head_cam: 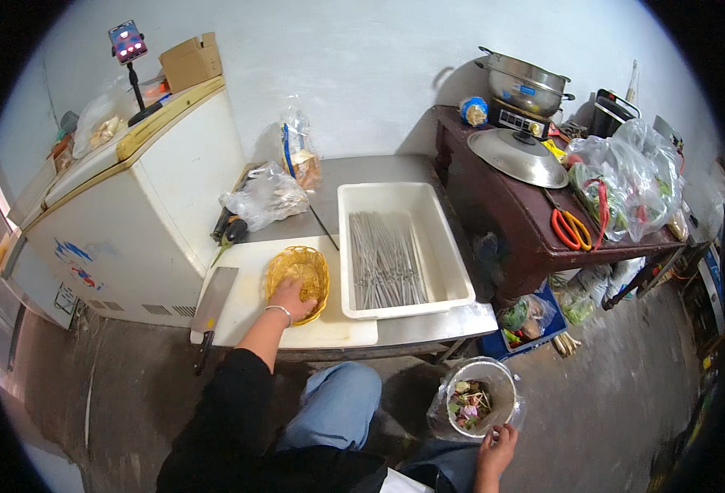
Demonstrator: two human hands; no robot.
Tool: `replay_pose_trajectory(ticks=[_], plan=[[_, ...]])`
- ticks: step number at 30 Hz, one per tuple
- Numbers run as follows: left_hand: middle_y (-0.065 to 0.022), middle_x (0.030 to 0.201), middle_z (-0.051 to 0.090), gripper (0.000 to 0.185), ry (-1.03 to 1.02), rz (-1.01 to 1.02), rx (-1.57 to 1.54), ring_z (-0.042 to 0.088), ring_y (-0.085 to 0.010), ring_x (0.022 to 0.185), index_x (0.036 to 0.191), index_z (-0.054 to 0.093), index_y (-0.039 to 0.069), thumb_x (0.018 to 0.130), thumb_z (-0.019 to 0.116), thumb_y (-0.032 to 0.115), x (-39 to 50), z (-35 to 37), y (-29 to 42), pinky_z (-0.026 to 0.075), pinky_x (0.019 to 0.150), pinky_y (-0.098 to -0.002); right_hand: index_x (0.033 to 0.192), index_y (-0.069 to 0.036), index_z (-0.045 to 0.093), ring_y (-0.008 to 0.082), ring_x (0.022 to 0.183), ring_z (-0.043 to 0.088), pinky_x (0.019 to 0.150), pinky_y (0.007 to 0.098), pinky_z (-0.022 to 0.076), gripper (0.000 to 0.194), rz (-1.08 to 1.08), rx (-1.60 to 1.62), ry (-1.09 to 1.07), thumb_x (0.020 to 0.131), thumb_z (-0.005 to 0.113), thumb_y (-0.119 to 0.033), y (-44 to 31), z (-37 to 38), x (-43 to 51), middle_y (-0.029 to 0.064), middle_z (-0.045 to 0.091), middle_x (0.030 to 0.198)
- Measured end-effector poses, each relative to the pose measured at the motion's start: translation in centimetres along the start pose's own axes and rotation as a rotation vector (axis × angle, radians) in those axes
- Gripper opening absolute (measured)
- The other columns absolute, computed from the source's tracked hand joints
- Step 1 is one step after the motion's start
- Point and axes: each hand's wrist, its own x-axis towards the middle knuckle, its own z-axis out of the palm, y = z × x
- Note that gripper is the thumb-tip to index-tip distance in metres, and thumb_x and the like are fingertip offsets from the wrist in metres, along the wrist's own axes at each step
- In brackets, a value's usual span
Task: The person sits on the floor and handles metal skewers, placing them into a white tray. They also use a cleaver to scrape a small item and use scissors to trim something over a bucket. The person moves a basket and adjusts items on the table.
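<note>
My left hand [291, 299], with a bracelet at the wrist, reaches palm down into a yellow wicker basket [322, 277]. Its fingertips are partly hidden, so whether they grip anything is unclear. The basket sits on a white cutting board [251, 308]. A cleaver [215, 302] lies along the board's left side, its black handle past the front edge. Right of the basket, a white plastic tub [448, 277] holds many thin metal skewers [387, 262]. Low at the right, my right hand [498, 450] hovers by the rim of a lined waste bin [507, 394], fingers loosely bent, nothing visible in them.
Behind the board are an eggplant [236, 231] and a plastic bag [267, 197]. A white chest freezer [140, 240] stands left. The dark red table [498, 203] at right bears scissors [570, 229], a pot lid [516, 157] and bagged vegetables [633, 179]. Below is a blue crate [550, 339].
</note>
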Motion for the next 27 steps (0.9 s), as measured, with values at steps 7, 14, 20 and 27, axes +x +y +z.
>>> replay_pose_trajectory(ticks=[7, 14, 20, 27], plan=[[-0.0241, 0.131, 0.04, 0.051, 0.393, 0.014, -0.141, 0.035, -0.0382, 0.126, 0.121, 0.054, 0.006, 0.076, 0.068, 0.026, -2.5, 0.7, -0.7, 0.032, 0.106, -0.0393, 0.092, -0.005, 0.058, 0.0354, 0.09, 0.06, 0.071, 0.0402, 0.0512, 0.016, 0.041, 0.027, -0.071, 0.077, 0.063, -0.006, 0.0, 0.7, 0.3, 0.0145, 0.054, 0.113], [-0.0225, 0.139, 0.032, 0.059, 0.844, -0.406, -0.106, 0.033, -0.0378, 0.128, 0.129, 0.046, 0.006, 0.076, 0.069, 0.019, -9.2, 0.5, -12.0, 0.029, 0.106, -0.0462, 0.102, -0.006, 0.064, 0.0346, 0.088, 0.061, 0.077, 0.0415, 0.0489, 0.027, 0.056, -0.106, -0.188, 0.083, 0.062, -0.026, -3.4, -1.3, 0.9, 0.0167, 0.064, 0.095], [-0.0204, 0.138, 0.037, 0.049, 1.051, -0.843, -0.523, 0.037, -0.0314, 0.127, 0.125, 0.047, 0.003, 0.083, 0.064, 0.02, -15.1, 0.5, -22.1, 0.036, 0.101, -0.0438, 0.099, -0.007, 0.066, 0.0327, 0.08, 0.062, 0.071, 0.0419, 0.0492, 0.025, -0.043, -0.07, -0.17, 0.08, 0.065, -0.024, -3.2, -1.0, 1.3, 0.0157, 0.064, 0.09], [-0.0104, 0.148, 0.03, 0.067, 1.649, -1.314, -1.714, 0.034, -0.0293, 0.132, 0.142, 0.03, 0.005, 0.092, 0.034, 0.05, -27.0, -3.6, -32.5, 0.03, 0.104, -0.0469, 0.102, -0.012, 0.067, 0.0323, 0.082, 0.059, 0.071, 0.0414, 0.049, 0.027, -0.133, -0.038, -0.155, 0.079, 0.066, -0.026, -0.3, 0.1, 1.1, 0.015, 0.061, 0.097]])
